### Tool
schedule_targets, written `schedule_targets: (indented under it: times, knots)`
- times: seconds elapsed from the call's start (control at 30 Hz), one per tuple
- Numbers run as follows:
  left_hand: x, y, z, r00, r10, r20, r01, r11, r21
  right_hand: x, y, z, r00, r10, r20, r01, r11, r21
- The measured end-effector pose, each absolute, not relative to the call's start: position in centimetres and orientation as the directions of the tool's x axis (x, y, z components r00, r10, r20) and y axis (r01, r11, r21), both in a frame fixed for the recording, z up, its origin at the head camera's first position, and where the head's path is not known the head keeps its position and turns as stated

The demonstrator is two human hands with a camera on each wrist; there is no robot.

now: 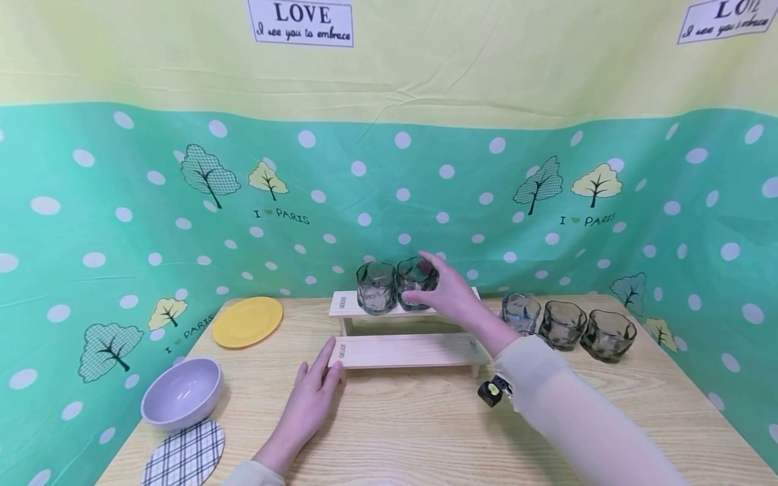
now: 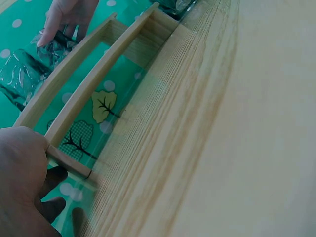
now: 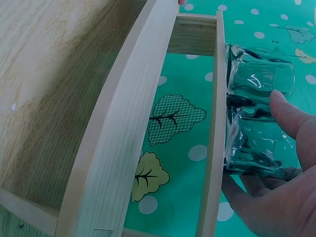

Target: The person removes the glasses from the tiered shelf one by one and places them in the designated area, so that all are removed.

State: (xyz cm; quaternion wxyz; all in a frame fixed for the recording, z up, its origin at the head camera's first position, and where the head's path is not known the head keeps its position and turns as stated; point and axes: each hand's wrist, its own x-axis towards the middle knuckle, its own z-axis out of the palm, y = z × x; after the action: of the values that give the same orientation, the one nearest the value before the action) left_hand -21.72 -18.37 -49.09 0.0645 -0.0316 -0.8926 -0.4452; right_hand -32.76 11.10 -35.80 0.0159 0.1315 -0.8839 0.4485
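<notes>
A two-step wooden rack [image 1: 407, 352] stands on the table. Two smoky glass tumblers are side by side on its back, higher step: a left glass [image 1: 376, 289] and a right glass [image 1: 416, 294]. My right hand [image 1: 451, 289] holds the right glass, thumb on the near side and fingers round the far side; the right wrist view shows this glass [image 3: 254, 145] upright on the step beside its neighbour. My left hand [image 1: 313, 391] touches the left end of the front step with extended fingers, and in the left wrist view the hand [image 2: 22, 173] is against that corner.
Three more glass tumblers [image 1: 564, 326] stand in a row to the right of the rack, partly behind my right forearm. At the left are a yellow plate [image 1: 248, 322], a lilac bowl [image 1: 182, 393] and a checked round mat [image 1: 185, 455]. A patterned cloth [image 1: 401, 182] hangs behind the table.
</notes>
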Motion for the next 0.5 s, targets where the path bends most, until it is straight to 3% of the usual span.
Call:
schedule_targets:
  times: [0.5]
  knots:
    - [-21.70,-18.56,-49.10,-0.990,0.007,0.140,0.116,0.601,0.791,-31.80,10.78,-35.43,-0.968,-0.178,0.174,-0.246,0.569,-0.785]
